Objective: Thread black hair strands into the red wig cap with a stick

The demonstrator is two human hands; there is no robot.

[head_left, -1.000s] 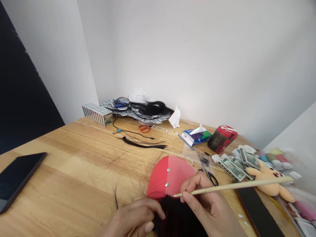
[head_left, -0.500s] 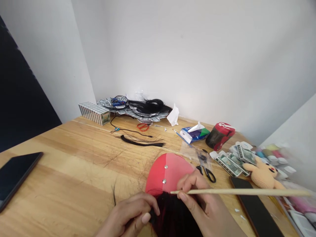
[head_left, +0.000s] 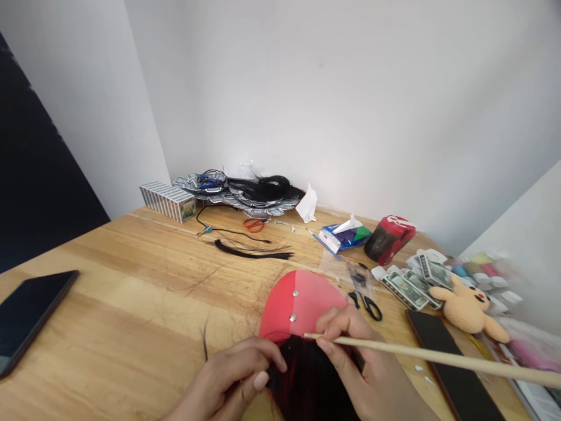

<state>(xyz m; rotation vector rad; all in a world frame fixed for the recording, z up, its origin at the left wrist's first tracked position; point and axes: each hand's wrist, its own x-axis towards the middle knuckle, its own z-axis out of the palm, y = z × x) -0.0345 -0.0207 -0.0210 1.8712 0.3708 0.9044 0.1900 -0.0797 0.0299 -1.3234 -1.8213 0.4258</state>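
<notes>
A red dome-shaped form point(head_left: 302, 301) with two metal pins sits on the wooden table point(head_left: 131, 292), its near side covered in black hair point(head_left: 313, 380). My left hand point(head_left: 232, 383) is closed, pinching the hair at the form's near left edge. My right hand point(head_left: 359, 362) grips a long thin wooden stick point(head_left: 429, 355), whose tip rests at the hairline on the red form. The stick runs off to the right, angled slightly downward.
A dark phone point(head_left: 26, 313) lies at the left. Behind are a loose black hair bundle point(head_left: 252, 252), card boxes point(head_left: 169, 202), red scissors point(head_left: 254, 224), a tissue pack point(head_left: 344, 237), a red-lidded jar point(head_left: 388, 240), black scissors point(head_left: 368, 304), a knitted toy point(head_left: 467, 307) and a black tablet point(head_left: 451, 362).
The stick's far end has swung downward, from pointing up-right to pointing down-right, while its tip stays at the hairline. Both hands keep their places on the form.
</notes>
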